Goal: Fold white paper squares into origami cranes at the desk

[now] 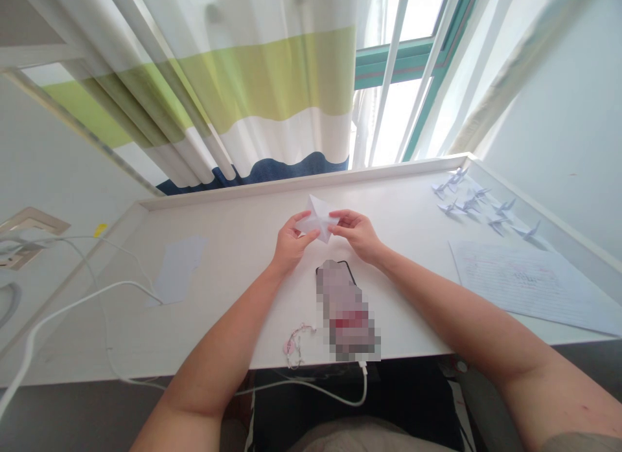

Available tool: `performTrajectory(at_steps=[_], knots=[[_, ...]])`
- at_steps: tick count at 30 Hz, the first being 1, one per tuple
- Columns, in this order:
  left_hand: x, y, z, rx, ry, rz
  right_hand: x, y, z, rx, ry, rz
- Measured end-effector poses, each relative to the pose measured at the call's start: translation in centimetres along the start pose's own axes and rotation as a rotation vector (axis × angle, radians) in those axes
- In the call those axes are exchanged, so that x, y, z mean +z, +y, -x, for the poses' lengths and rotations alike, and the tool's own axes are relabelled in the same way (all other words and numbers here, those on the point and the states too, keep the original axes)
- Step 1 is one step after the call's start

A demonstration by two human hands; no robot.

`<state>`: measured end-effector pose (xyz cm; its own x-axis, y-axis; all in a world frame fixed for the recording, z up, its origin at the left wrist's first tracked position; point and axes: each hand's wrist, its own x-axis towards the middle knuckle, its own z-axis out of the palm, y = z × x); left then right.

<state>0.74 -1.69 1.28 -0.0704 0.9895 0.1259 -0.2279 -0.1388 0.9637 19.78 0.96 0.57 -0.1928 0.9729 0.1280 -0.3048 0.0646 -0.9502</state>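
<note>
A striped curtain (pixel 272 83) hung behind a white desk (pixel 243 277) with a raised rear rim (pixel 301 182). Writing on a sheet (pixel 515 283) at right was too small to read; a paler sheet (pixel 177 267) lay at left. A phone (pixel 347 309), its screen blurred, lay by the front edge (pixel 413 358). Just beyond it, the left hand (pixel 293 243) and right hand (pixel 358 235) pinched opposite sides of a folded white paper (pixel 318 215). Tabletop separated the paper from the rim and from small folded birds (pixel 497 225) at far right.
</note>
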Motion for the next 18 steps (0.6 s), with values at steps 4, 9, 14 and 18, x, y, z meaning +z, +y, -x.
performTrajectory(at_steps=[4,9,14,18], knots=[[-0.24,0.07,-0.32,-0.031,0.03,0.079,-0.06,0.16,-0.15,-0.004,-0.006,-0.041],[-0.37,0.28,-0.32,-0.093,-0.041,0.127,-0.28,0.48,-0.17,0.059,-0.089,-0.085],[-0.22,0.24,-0.08,-0.172,-0.099,0.182,-0.1,0.37,0.04,0.116,-0.106,-0.089],[-0.1,0.62,0.18,-0.14,-0.12,0.184,0.08,0.12,0.1,0.13,-0.103,-0.129]])
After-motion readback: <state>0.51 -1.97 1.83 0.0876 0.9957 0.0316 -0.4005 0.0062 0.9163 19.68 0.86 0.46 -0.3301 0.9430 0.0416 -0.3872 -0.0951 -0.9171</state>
